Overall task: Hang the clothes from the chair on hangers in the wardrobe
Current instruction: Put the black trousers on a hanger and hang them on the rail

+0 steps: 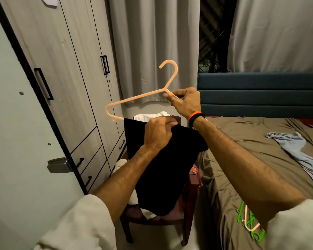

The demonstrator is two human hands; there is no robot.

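Up in front of the curtain [152, 42], the right hand [185, 101] pinches a peach hanger [141, 96] near its neck, fingers [170, 98] curled round one sloping arm, the hook pointing up and tilted. Below it, the left hand [158, 132] grips the top edge of a black garment [163, 168], fingers bunched into the cloth. That garment drapes down over the chair [186, 204], which also carries white clothes [150, 115] on its back. The wardrobe [65, 78] stands to the left with its doors closed. On the bed [251, 159] at right lie a grey-blue garment [296, 152] and, near the edge, green and peach hangers [249, 222].
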